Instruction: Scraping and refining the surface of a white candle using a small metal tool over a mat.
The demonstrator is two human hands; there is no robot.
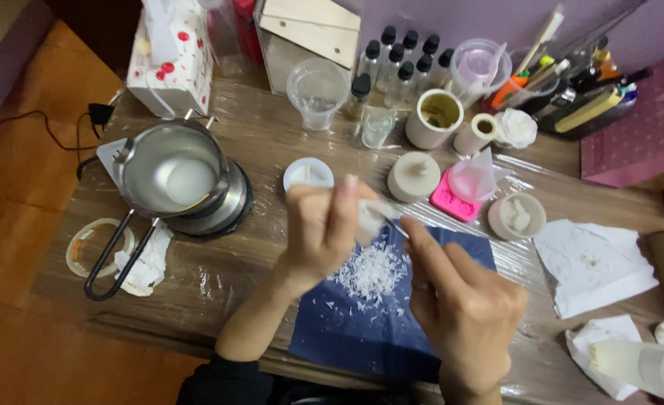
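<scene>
The left hand is curled tight around a small white lump of wax, holding it up over the table. The right hand is close beside it, with its pointing finger stretched out along a thin tool that touches the lump. The tool is blurry, so its kind is hard to tell, but the fingers are closed on it. Right under both hands lies a dark blue sheet of paper. A little pile of white wax flakes sits on the sheet, just below the lump.

Near the sheet, a bit further back, stand a small round white dish, a round white wax candle and a bright pink soft mould. A small round cup with white bits inside is just beside the pink mould. To the right lies a crumpled white paper.

To the left sits a shiny metal pot with a long black handle on a round heater, with a white lump melting inside. A ring of clear tape lies near the handle. At the back of the brown wooden table covered in clear plastic stand a clear plastic cup, a bunch of small clear bottles with black caps and a white box with red dots.
</scene>
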